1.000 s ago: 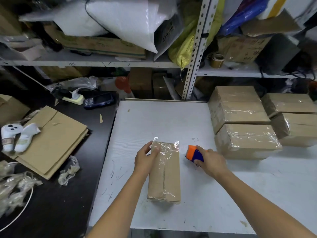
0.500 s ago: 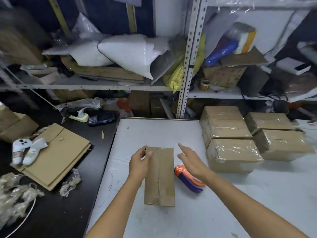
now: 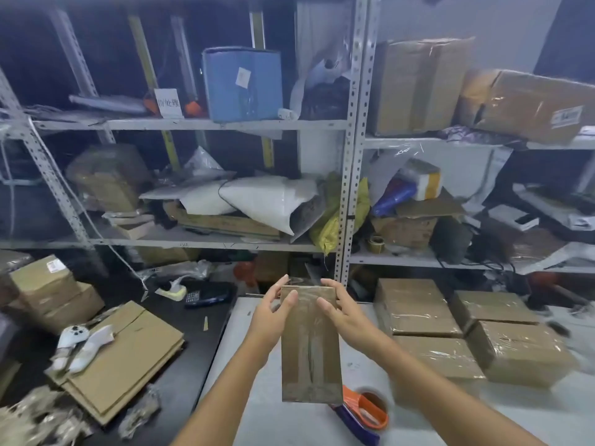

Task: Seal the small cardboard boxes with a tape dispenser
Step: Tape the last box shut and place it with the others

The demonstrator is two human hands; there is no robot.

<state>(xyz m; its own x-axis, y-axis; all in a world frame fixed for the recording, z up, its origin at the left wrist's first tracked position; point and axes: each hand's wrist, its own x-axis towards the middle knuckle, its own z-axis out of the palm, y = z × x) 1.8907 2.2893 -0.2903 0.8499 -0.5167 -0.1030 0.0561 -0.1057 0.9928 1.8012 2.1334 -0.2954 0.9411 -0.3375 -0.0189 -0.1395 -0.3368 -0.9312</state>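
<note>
A small brown cardboard box (image 3: 310, 349) with clear tape down its top seam is held up above the white table (image 3: 257, 397), its far end tilted upward. My left hand (image 3: 273, 313) grips the box's far left edge, thumb on the top face. My right hand (image 3: 341, 312) grips the far right edge the same way. The orange and blue tape dispenser (image 3: 362, 413) lies on the table just below and right of the box, with neither hand on it.
Several taped boxes (image 3: 418, 313) are stacked on the table's right side. Flattened cardboard (image 3: 128, 352) and white controllers (image 3: 77, 342) lie on the dark bench at left. A cluttered metal shelf rack (image 3: 346, 188) stands behind the table.
My right hand let go of the tape dispenser, which now lies on the table, and joined the left on the box. The box rose off the table. The view tilted upward.
</note>
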